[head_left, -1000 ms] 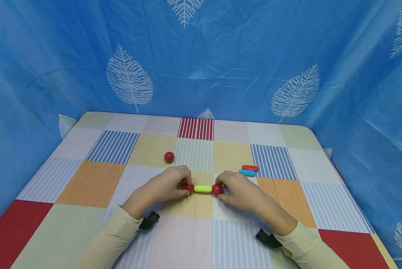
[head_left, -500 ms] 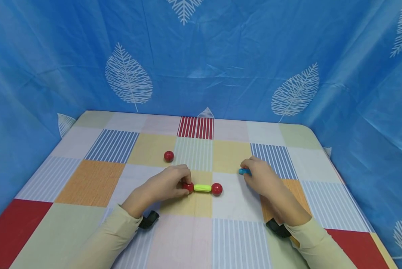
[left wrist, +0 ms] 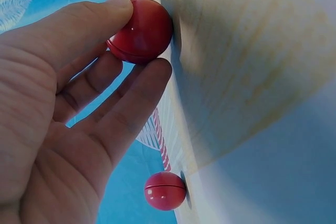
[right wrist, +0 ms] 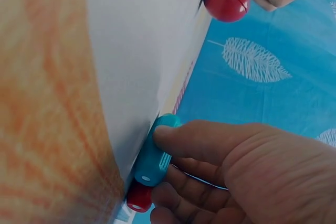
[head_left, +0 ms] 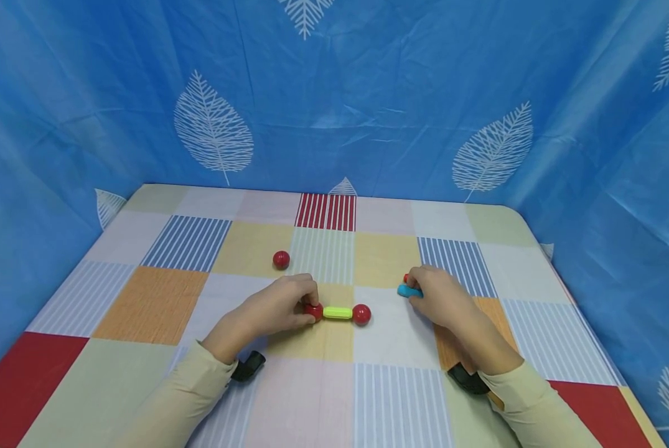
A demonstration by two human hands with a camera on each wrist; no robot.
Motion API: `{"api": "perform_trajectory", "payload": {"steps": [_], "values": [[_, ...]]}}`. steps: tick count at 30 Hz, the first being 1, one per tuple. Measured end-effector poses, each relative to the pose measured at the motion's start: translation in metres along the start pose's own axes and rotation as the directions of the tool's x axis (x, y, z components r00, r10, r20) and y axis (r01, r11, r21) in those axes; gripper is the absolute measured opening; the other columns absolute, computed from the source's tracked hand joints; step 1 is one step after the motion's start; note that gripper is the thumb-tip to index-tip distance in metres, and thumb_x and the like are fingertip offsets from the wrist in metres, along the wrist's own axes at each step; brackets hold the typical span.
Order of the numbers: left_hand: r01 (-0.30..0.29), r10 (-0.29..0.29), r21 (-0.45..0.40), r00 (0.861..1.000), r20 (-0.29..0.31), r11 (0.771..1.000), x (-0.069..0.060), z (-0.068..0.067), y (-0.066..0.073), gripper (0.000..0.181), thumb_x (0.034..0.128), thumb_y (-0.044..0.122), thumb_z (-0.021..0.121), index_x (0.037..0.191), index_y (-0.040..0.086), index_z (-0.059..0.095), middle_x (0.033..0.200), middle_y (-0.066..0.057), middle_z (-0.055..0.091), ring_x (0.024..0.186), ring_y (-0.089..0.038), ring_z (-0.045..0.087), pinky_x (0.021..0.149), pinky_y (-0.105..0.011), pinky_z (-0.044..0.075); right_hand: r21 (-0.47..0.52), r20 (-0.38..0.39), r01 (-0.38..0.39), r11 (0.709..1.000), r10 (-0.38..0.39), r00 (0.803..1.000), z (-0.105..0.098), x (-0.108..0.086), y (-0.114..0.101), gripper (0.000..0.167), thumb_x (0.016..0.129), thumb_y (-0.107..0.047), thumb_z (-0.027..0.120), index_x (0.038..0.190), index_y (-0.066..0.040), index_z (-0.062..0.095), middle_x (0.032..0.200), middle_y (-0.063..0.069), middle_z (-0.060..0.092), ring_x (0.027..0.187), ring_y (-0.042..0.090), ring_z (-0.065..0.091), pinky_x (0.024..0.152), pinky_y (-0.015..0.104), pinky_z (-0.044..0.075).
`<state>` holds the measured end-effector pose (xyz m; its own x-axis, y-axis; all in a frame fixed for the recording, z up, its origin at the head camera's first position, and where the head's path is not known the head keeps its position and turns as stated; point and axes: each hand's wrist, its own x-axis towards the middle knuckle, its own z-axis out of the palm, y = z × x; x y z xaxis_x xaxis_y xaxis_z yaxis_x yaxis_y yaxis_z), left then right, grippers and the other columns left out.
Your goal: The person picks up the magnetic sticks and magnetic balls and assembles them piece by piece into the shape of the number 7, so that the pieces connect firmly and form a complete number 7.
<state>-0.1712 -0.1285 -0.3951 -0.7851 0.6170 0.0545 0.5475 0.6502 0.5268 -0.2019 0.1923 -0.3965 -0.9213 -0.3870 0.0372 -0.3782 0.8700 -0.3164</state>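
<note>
Blue rod (right wrist: 150,160) looks light, stiff, best held mid-length; our right grip (head_left: 443,300) pinches it, left grip (head_left: 280,303) a red ball (left wrist: 149,31).

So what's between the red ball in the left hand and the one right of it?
A yellow-green rod fills that stretch, from the held ball to the right ball; the head view shows it.

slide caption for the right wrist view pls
Right hand holds a blue rod, a red rod close beside it.
</note>
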Motion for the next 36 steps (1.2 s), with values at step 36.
{"api": "perform_trajectory", "payload": {"steps": [36], "values": [[0.0, 0.0, 0.015, 1.0, 0.006, 1.0, 0.0, -0.001, 0.002, 0.021, 0.0806, 0.013, 0.081, 0.087, 0.015, 0.061, 0.087, 0.007, 0.055, 0.076, -0.012, 0.054, 0.068, -0.021, 0.049, 0.031, 0.119, 0.131, 0.991, -0.134, 0.984, 0.005, -0.028, -0.038, 0.01, 0.076, -0.012, 0.073, 0.076, -0.014, 0.063, 0.065, -0.009, 0.051, 0.057, 0.007, 0.044, 0.055, 0.025, 0.041]]}}
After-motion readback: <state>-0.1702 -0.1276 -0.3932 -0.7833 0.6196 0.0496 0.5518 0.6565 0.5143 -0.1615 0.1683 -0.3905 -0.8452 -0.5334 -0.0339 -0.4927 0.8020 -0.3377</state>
